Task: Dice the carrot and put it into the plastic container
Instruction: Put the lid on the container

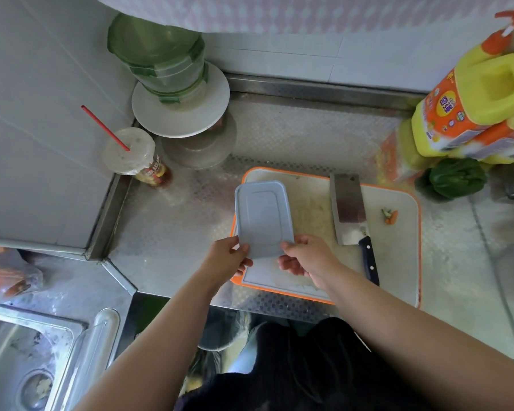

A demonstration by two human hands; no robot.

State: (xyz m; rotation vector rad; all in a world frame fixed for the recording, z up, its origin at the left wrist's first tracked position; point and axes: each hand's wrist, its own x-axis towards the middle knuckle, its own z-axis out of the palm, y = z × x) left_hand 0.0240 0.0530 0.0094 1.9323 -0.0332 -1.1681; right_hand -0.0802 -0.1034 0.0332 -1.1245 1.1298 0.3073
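Steel cleaver (347, 211) (flat) on board (404, 256), carrot scrap (390, 216) nr

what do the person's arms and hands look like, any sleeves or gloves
Both forearms are bare, with no sleeves in view. The left hand and right hand wear no gloves, and no rings, watch or bracelets show. Dark clothing appears below the arms.

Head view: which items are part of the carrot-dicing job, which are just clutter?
Job: grey container lid held by left hand and right hand; cleaver; cutting board; carrot scrap.

Clutter: detergent bottles; cup with straw; stacked green-lidded tubs; sink.
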